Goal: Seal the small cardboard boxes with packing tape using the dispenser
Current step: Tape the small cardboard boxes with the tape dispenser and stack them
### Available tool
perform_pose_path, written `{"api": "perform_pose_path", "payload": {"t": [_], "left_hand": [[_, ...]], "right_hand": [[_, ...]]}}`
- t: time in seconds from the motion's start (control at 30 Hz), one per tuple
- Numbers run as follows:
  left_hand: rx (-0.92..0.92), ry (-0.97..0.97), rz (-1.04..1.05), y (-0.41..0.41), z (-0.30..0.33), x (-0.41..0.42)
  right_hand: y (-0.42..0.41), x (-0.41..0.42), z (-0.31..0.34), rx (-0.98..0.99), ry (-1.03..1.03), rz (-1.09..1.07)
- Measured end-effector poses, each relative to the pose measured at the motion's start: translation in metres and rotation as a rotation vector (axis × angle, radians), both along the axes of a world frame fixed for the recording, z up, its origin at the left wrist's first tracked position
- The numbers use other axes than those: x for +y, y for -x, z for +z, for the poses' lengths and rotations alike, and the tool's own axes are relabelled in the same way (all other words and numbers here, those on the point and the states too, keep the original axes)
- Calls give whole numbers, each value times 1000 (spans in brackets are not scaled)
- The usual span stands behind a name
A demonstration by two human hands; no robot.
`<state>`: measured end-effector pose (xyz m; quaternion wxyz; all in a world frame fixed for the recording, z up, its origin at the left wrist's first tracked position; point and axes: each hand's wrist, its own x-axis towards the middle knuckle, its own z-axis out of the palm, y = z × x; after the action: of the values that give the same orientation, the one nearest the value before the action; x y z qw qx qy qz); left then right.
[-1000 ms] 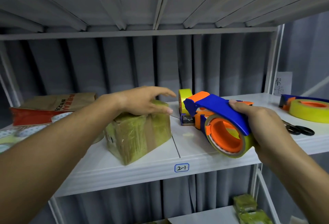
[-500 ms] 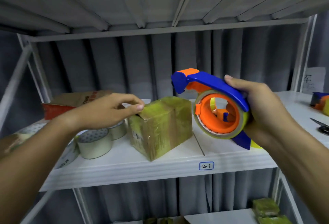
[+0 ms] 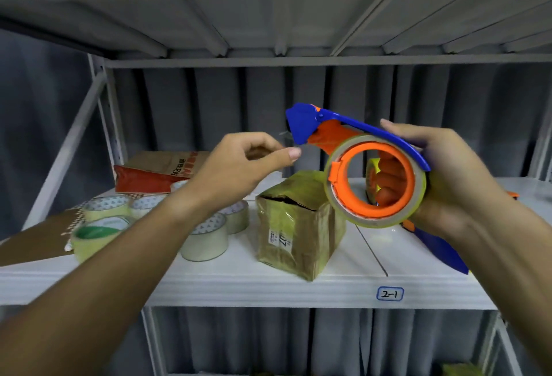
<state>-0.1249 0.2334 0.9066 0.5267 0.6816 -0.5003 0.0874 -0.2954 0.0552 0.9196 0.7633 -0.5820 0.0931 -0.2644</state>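
We note the left hand has left the cardboard box; its fingers now pinch toward the dispenser nose at 3 o'clock, contact unclear. Right hand clamps the dispenser. Likely freeing the tape end.

A blue-and-orange tape dispenser is raised above a tape-wrapped cardboard box on the white shelf.

We count one tape dispenser, held in our right hand. One small cardboard box sits below and between our two hands. About five loose tape rolls lie under our left hand; some are partly hidden. One brown paper bag lies behind that hand.
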Motion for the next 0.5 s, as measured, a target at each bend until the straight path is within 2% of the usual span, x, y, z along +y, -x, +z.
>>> {"api": "perform_pose_path", "payload": {"t": [0.13, 0.27, 0.5], "left_hand": [[157, 39, -35, 4, 2, -1], [194, 139, -73, -4, 9, 10], [444, 133, -45, -13, 16, 12]], "right_hand": [[-4, 12, 2, -12, 2, 33], [-6, 16, 5, -7, 11, 47], [-11, 24, 7, 8, 56, 35]]}}
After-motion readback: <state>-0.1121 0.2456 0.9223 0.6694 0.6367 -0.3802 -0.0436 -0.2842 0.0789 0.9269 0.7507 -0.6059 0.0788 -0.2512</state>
